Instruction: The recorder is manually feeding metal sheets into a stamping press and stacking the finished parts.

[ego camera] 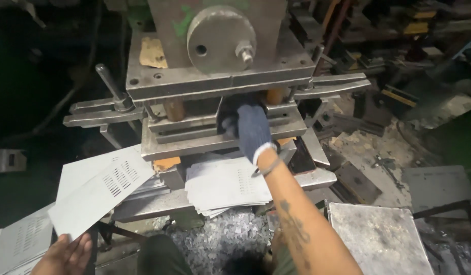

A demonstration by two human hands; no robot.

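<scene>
My right hand (251, 127), in a dark blue knit glove, reaches into the gap of the steel press die (195, 135), its fingers hidden between the plates. Whether it grips anything there I cannot tell. My bare left hand (67, 253) at the lower left holds a white rectangular metal sheet (100, 191) punched with rows of slots, tilted up toward the press. A stack of similar punched sheets (223, 186) lies on the press bed right below my right wrist.
A round steel ram (220, 38) sits above the die. More punched sheets (16, 239) lie at the far left. Metal scrap chips (215, 239) pile below the bed. A grey metal stool top (378, 237) stands at the lower right; clutter fills the floor behind.
</scene>
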